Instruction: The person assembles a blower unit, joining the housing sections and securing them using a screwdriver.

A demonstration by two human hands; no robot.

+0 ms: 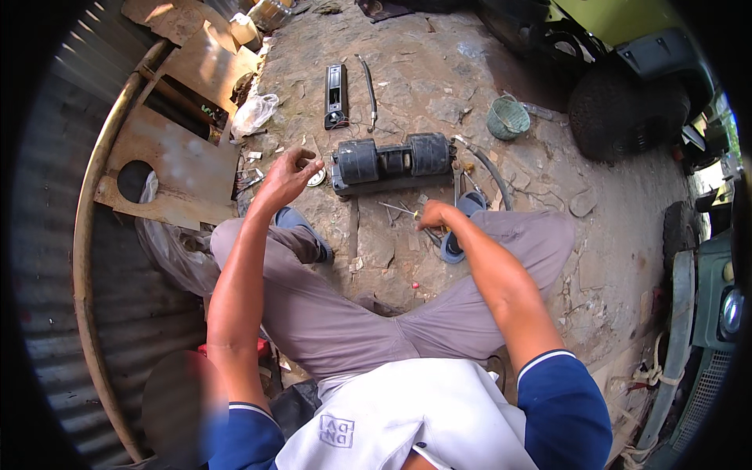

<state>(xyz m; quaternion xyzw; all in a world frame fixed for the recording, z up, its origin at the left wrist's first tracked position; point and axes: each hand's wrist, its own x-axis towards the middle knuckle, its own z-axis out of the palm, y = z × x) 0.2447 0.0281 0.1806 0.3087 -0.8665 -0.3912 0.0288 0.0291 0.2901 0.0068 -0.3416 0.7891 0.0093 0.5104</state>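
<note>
A black blower unit (392, 160) with two rounded housings lies on the ground in front of me. My right hand (436, 214) is closed around a screwdriver (401, 208) near the unit's front right, its thin shaft pointing left. Off the unit's left end, my left hand (291, 178) is raised, fingers loosely bent and apart, holding nothing. A small round light-coloured item (316, 177) lies just beyond its fingertips. Beside the unit's right end a wrench (457, 182) and other small tools are partly covered by my right hand and shoe.
Beyond the unit lie a long black panel (336, 95) and a short black hose (368, 92). A green basket (508, 117) stands at the right, near a dark tyre (627, 106). Another hose (493, 168) curves past my right shoe. Cut wooden boards (176, 153) lean along the left wall.
</note>
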